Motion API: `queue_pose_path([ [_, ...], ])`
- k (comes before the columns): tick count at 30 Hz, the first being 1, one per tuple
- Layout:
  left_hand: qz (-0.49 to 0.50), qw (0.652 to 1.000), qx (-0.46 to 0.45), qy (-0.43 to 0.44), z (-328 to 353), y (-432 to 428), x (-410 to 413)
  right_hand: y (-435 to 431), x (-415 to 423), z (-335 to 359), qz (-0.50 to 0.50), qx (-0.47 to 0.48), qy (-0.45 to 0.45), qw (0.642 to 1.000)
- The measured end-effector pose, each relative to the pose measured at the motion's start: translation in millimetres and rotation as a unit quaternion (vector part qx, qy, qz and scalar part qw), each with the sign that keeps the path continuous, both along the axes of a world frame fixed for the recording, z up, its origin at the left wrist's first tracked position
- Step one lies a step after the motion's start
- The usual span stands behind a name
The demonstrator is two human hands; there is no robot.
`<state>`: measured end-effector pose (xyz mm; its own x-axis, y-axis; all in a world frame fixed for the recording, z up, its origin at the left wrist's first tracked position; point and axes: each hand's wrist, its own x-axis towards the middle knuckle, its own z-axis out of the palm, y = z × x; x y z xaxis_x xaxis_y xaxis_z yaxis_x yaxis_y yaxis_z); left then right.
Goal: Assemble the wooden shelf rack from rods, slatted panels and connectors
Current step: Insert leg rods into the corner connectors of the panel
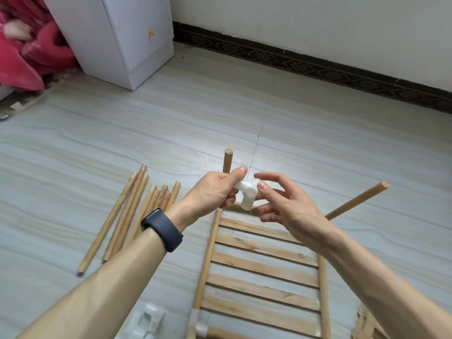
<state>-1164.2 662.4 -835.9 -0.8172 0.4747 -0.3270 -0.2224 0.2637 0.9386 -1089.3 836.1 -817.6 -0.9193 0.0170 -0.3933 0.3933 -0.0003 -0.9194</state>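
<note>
We cannot see the whole white connector [247, 192]: fingers of the left hand [210, 192] and right hand [288, 206] cover its side ends. The upright rod [227, 160] vanishes behind the left hand, the slanted rod [359, 200] behind the right hand. The slatted panel [264, 270] runs off the bottom edge, where a blurred clear packet [149, 319] is also cut.

Pale tiled floor [122, 133], white cabinet [117, 37], dark patterned skirting [305, 64], cream wall [318, 20]
</note>
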Motion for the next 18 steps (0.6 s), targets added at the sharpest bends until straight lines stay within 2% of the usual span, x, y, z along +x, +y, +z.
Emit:
queue_pose_path([
  [6, 0.030, 0.998, 0.018, 0.055, 2, -1, -21, 7, -28, 5, 0.032, 0.002, -0.018, 0.999],
  [9, 0.061, 0.996, 0.011, 0.056, 3, 0, -27, 4, -37, 4, 0.001, -0.022, -0.009, 1.000],
  [14, 0.159, 0.982, 0.078, 0.064, -4, -10, -32, 3, -43, 8, -0.066, -0.123, -0.027, 0.990],
  [18, 0.214, 0.970, 0.056, 0.102, -13, -20, -32, 0, -50, 16, -0.103, -0.166, -0.025, 0.980],
])
